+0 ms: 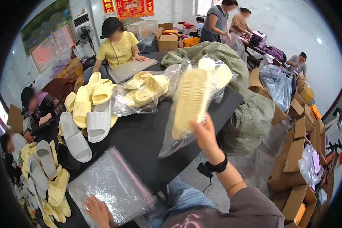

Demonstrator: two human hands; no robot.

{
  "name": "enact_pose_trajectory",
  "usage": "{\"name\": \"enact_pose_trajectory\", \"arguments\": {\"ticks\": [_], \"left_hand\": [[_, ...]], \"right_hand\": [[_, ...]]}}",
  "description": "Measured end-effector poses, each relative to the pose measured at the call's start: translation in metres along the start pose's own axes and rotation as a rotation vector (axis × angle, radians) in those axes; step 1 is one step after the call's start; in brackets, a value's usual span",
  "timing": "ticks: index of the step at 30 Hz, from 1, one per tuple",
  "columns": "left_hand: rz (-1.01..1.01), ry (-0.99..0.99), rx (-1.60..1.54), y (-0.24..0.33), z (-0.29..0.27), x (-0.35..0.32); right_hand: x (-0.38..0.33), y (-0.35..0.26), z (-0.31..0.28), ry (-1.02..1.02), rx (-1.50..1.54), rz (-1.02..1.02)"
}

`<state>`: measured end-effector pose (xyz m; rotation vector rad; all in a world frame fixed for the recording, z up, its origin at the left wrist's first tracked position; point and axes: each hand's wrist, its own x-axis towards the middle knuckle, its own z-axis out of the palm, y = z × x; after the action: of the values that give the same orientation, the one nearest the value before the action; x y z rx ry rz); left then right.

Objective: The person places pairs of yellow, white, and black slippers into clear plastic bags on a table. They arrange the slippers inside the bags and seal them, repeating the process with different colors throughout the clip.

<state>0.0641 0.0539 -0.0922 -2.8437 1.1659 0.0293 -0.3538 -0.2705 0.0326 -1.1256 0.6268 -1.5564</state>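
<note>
My right hand [206, 133] grips a clear plastic bag with a pale yellow slipper [192, 100] in it, sole side facing me, raised over the right part of the black table [152, 146]. Low on the left, my left hand [98, 212] lies with fingers spread on a stack of clear plastic bags [116, 182] with a pink strip along one edge. Beyond the stack sits a pile of loose yellow slippers [82, 108] and grey slippers [75, 138]. More bagged yellow slippers [146, 89] lie along the table's far side.
Across the table a person in a yellow shirt [119, 49] rests a hand by another bag stack [131, 70]. A large green sack [247, 117] bulges against the table's right edge. Cardboard boxes [296, 152] line the right side. More slippers [45, 178] are heaped at the left.
</note>
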Motion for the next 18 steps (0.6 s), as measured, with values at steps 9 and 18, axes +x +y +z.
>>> {"name": "enact_pose_trajectory", "arguments": {"ticks": [9,18], "left_hand": [[0.074,0.195,0.037,-0.004,0.024,0.006],[0.301,0.301,-0.537,-0.029,0.041,-0.016]], "right_hand": [[-0.086,0.007,0.134,-0.894,-0.696,-0.718],[-0.185,0.107,0.172,-1.444,-0.864,-0.641]]}}
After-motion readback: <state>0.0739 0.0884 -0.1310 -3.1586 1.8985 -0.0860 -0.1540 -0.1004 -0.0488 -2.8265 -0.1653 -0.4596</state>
